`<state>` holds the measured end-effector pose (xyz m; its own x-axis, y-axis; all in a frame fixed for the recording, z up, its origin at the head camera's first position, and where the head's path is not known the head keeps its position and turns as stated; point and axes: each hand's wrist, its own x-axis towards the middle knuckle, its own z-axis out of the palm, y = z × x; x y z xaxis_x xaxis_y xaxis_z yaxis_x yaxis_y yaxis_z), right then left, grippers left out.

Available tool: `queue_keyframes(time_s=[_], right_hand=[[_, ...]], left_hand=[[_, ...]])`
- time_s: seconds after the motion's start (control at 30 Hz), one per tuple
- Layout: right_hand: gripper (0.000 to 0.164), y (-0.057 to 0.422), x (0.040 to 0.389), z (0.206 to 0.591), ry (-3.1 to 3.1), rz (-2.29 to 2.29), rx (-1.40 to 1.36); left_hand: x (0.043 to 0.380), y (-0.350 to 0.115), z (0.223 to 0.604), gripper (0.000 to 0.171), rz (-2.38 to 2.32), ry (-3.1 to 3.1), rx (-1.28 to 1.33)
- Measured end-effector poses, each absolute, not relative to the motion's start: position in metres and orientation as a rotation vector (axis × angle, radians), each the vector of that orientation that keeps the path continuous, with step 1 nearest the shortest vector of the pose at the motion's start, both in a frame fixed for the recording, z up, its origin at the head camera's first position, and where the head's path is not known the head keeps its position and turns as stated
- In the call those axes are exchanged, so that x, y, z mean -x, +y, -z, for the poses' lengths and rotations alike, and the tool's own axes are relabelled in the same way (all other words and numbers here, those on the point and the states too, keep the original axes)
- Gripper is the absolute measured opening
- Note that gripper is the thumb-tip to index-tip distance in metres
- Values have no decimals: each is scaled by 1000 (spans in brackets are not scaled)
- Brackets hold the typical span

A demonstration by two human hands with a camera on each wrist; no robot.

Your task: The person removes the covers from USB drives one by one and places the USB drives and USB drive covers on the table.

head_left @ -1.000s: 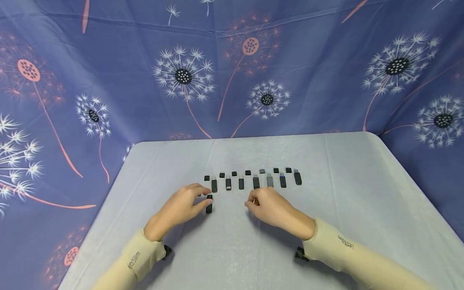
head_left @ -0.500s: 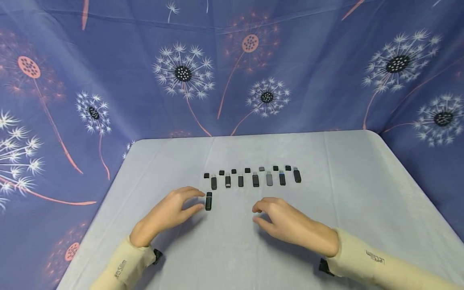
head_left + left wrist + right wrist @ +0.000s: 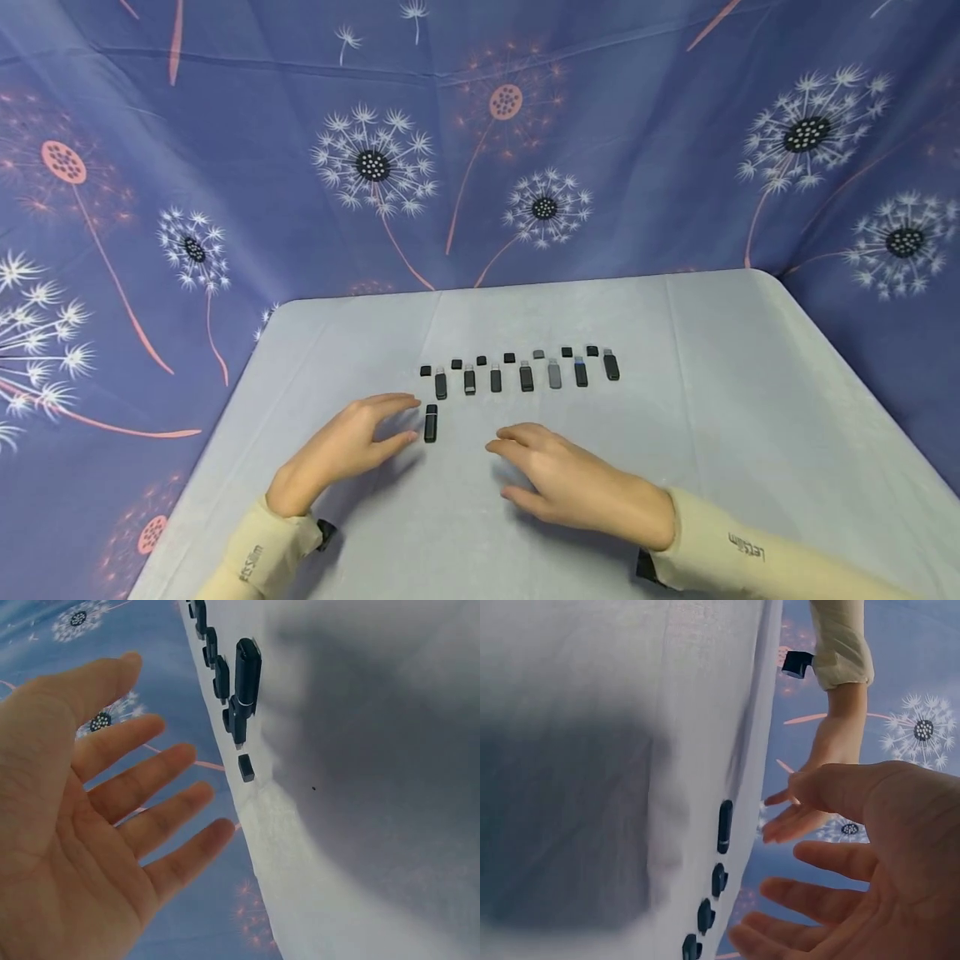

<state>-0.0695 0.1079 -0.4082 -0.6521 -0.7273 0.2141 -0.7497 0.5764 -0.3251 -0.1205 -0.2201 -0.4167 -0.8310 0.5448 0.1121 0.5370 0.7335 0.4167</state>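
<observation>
A black capped USB stick (image 3: 431,423) lies on the table just right of my left hand (image 3: 352,446). That hand's fingers are spread and hold nothing; its palm shows bare in the left wrist view. My right hand (image 3: 573,483) hovers over the table farther right, fingers loosely extended and nothing in them. Behind the hands runs a row of several uncapped USB sticks, from a black one (image 3: 440,383) at the left past a grey one (image 3: 554,373) to a black one (image 3: 611,365) at the right. Small loose caps (image 3: 509,357) lie just beyond them.
The pale grey cloth-covered table (image 3: 360,350) has a rounded far corner at each side. Behind it hangs a blue curtain (image 3: 645,167) printed with dandelions. A black wrist camera (image 3: 647,567) sits under the right sleeve.
My left hand has drawn back left from the capped USB stick, which stays on the table. My right hand has moved nearer to me, and its curled fingers have opened out.
</observation>
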Motion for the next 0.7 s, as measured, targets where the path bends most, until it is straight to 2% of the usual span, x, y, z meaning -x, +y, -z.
queue_keyframes(time_s=[0.13,0.3,0.7], right_hand=[[54,98,69,414,-2771,-627,-1275],[55,87,70,416,-2803,-757,-1226],[52,51,92,419,-2894,-1069,-989]], left_hand=[[119,-221,419,39,-705,2913,-923],[119,-221,423,31,-722,2942,-894],[130,-214,429,27,-737,2947,-855]])
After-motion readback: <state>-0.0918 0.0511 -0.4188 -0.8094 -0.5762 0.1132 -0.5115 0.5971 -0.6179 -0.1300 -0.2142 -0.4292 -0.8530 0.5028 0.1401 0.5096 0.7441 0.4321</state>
